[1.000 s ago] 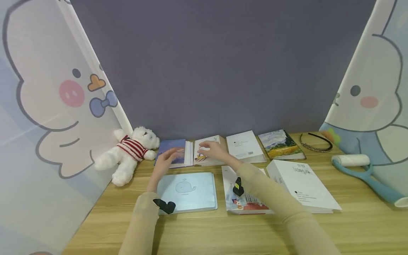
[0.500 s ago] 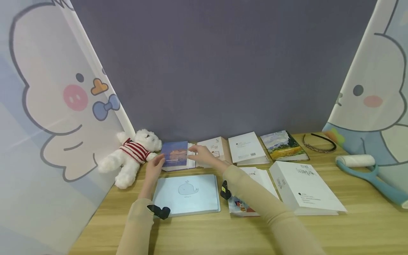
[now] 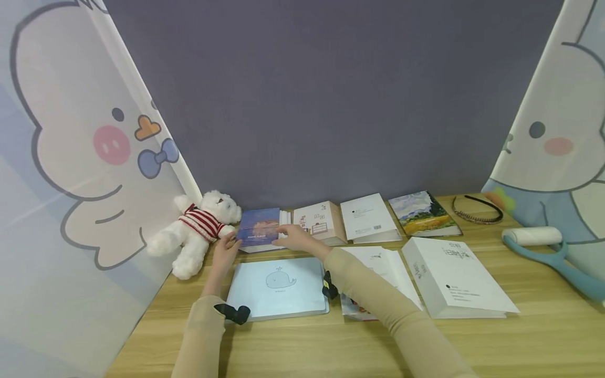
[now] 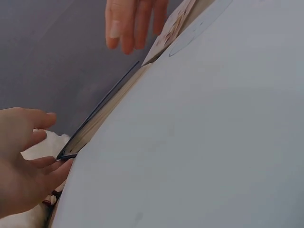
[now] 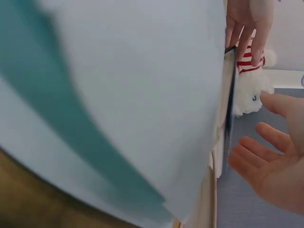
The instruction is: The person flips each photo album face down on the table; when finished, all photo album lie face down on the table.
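A blue book [image 3: 252, 223] with an orange-brown picture on its cover lies at the back left, pages showing along its right side. My left hand [image 3: 226, 253] is at its left front corner; in the left wrist view its lower fingers touch the corner of the book [image 4: 102, 107] while the upper ones stay apart from it. Just above the book's right part hovers my right hand [image 3: 294, 239], fingers loosely bent, nothing held. The right wrist view has that right hand [image 5: 270, 156] with spread fingers beside the book's edge. Before both wrists lies a pale blue whale-print book [image 3: 279, 289].
A white teddy bear [image 3: 203, 226] in a striped shirt lies left. Rightward are a house-print book [image 3: 316, 223], a white book [image 3: 368, 218], a landscape-cover book [image 3: 425, 212], a headband [image 3: 477, 215], a thick white book [image 3: 458, 278] and a lint roller [image 3: 534, 236].
The left hand has moved left and down to the blue book's left corner. My right hand has moved left from the house-print book to over the blue book.
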A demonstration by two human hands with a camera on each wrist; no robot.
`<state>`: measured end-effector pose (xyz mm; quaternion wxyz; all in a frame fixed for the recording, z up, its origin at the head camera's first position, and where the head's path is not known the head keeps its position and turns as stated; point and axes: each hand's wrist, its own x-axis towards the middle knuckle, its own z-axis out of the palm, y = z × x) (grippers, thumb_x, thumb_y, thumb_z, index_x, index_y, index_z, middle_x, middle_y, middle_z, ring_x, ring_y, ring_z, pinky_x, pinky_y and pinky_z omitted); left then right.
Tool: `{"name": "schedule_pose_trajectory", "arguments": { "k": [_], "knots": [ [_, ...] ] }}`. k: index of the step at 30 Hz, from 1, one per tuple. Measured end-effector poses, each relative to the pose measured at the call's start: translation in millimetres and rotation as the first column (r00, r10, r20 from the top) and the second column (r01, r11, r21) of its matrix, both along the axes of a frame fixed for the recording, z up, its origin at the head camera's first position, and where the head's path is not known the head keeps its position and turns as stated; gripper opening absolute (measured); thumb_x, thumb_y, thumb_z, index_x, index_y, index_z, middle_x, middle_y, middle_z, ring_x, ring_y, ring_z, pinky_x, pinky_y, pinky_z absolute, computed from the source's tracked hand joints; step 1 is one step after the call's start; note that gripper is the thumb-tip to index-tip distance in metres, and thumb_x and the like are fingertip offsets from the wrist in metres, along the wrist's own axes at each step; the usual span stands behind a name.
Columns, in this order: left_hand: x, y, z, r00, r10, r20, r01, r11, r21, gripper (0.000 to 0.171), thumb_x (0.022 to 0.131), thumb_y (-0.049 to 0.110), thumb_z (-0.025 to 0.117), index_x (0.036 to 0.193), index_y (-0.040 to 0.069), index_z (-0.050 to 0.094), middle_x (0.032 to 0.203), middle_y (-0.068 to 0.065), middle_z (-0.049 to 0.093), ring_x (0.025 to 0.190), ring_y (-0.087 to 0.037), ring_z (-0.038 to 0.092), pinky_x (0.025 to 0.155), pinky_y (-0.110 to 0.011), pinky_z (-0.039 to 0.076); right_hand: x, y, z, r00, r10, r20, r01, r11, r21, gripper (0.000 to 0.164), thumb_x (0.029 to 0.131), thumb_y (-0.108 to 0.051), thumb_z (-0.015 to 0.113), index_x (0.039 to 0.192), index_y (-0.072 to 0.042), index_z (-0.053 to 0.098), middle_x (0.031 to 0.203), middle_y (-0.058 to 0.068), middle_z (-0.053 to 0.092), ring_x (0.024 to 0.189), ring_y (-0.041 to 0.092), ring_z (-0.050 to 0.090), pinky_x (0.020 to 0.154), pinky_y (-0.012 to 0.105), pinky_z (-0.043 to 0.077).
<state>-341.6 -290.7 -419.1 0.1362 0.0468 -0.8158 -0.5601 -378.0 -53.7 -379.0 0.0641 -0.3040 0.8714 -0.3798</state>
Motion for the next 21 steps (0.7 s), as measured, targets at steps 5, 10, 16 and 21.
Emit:
{"name": "schedule_pose_trajectory", "arguments": {
  "k": [5, 10, 16, 21],
  "knots": [
    [-17.1, -16, -24.4, 0.995, -0.096, -0.014, 0.097, 0.979, 0.18, 0.083, 0.092, 0.025, 0.061, 0.15, 0.001, 0.006, 0.142, -0.032, 0.033, 0.127, -0.037, 0.044, 0.091, -0.04, 0.052, 0.2, 0, -9.2, 0.998, 0.037, 0.045, -0.041, 0.995, 0.094, 0.053, 0.092, -0.033, 0.059, 0.138, -0.009, 0.047, 0.141, 0.009, 0.047, 0.129, 0.029, 0.046, 0.105, 0.043, 0.041],
    [0.4, -2, -1.2, 0.987, -0.078, 0.14, 0.055, 0.985, 0.162, 0.07, 0.098, 0.017, 0.049, 0.146, -0.012, 0.007, 0.142, -0.037, 0.03, 0.109, -0.028, 0.059, 0.083, -0.027, 0.055, 0.9, -1, -12.6, 0.996, 0.041, 0.081, -0.053, 0.988, 0.144, 0.057, 0.092, -0.033, 0.058, 0.141, -0.008, 0.043, 0.143, 0.009, 0.046, 0.131, 0.029, 0.043, 0.106, 0.043, 0.039],
    [12.8, 7, 17.4, 0.967, -0.092, 0.238, 0.046, 0.98, 0.192, 0.051, 0.101, 0.014, 0.04, 0.143, -0.012, 0.024, 0.137, -0.036, 0.038, 0.086, -0.005, 0.061, 0.075, -0.019, 0.054, 0.8, -1, -11.5, 0.996, 0.012, 0.087, -0.027, 0.984, 0.174, 0.061, 0.091, -0.034, 0.059, 0.141, -0.005, 0.042, 0.142, 0.012, 0.047, 0.128, 0.029, 0.046, 0.104, 0.041, 0.041],
    [6.0, 4, 12.5, 0.967, -0.11, 0.229, 0.054, 0.97, 0.238, 0.053, 0.102, 0.017, 0.038, 0.146, -0.006, 0.021, 0.138, -0.034, 0.037, 0.084, -0.007, 0.062, 0.077, -0.022, 0.055, -2.2, 1, -10.8, 0.996, -0.002, 0.095, -0.015, 0.983, 0.182, 0.063, 0.089, -0.037, 0.06, 0.141, -0.005, 0.042, 0.141, 0.013, 0.047, 0.128, 0.029, 0.046, 0.105, 0.04, 0.041]
  ]
}}
